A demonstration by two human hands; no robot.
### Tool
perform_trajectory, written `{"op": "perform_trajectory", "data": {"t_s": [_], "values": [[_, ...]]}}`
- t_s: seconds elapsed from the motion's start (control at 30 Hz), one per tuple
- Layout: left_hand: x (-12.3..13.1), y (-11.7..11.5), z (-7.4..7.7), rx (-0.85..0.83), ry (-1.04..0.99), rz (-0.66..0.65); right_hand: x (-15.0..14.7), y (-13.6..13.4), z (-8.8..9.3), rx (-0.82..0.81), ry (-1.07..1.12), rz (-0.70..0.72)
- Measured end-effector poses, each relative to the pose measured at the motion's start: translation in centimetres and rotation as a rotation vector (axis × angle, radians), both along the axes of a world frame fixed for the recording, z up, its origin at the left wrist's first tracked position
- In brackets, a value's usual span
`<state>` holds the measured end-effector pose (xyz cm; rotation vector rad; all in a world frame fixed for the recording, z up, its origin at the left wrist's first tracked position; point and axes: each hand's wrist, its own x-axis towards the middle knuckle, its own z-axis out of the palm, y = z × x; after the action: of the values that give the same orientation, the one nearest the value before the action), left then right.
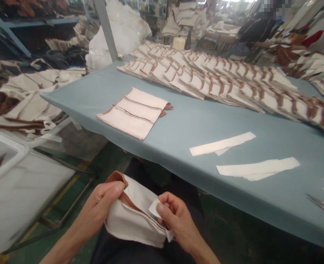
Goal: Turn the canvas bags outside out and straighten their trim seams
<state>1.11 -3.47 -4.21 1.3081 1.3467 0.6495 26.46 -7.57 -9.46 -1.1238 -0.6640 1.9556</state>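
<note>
The blue surface (178,135) carried long rows (219,82) of cloth pieces while one piece (134,223) was in work above my lap.
That piece gaped along its brown-lined edge, so I judged it only partway done; my left hand (104,198) was closed in a pinch on its brown corner, and my right hand (177,216), thumb pressed to curled fingers, gripped a white slip (153,209) against its other end. I couldn't tell whether the slip was fastened. A flat piece (134,112) and loose strips (222,143) lay nearer me than the rows, the strips seemingly unused; whether the rows were finished or waiting, I couldn't tell.
</note>
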Motion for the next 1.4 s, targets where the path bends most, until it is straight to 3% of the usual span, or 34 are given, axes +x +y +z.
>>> {"op": "perform_trajectory", "data": {"t_s": [0.2, 0.33, 0.4, 0.53, 0.63, 0.77, 0.97, 1.1, 1.27, 1.4], "values": [[2.5, 1.3, 1.9, -0.071, -0.211, -0.089, 3.2, -0.1, 6.3, 0.180, -0.185, -0.077], [3.8, 1.6, 3.4, -0.055, -0.277, -0.168, 4.1, -0.2, 8.7, 0.291, -0.351, -0.097], [4.4, 1.8, 4.2, 0.037, -0.227, -0.199, 4.0, 0.7, 9.2, 0.372, -0.409, -0.133], [5.5, 2.0, 5.8, 0.275, -0.088, -0.214, 2.7, 3.5, 9.3, 0.566, -0.454, -0.244], [5.9, 1.9, 6.3, 0.321, -0.048, -0.211, 1.2, 5.3, 8.7, 0.664, -0.431, -0.278], [5.6, 1.5, 6.1, 0.356, -0.003, -0.200, -1.2, 6.6, 7.2, 0.770, -0.288, -0.168], [4.7, 1.4, 5.4, 0.251, 0.008, -0.239, -2.1, 7.1, 6.1, 0.734, -0.397, -0.150], [4.1, 1.5, 4.7, 0.172, -0.051, -0.245, -1.4, 7.1, 7.4, 0.707, -0.475, -0.111], [4.0, 1.4, 3.6, 0.200, -0.129, -0.201, -1.4, 6.8, 8.9, 0.642, -0.552, -0.083], [4.4, 1.4, 4.3, 0.225, -0.099, -0.179, -1.6, 6.4, 9.2, 0.635, -0.575, -0.102]]}}
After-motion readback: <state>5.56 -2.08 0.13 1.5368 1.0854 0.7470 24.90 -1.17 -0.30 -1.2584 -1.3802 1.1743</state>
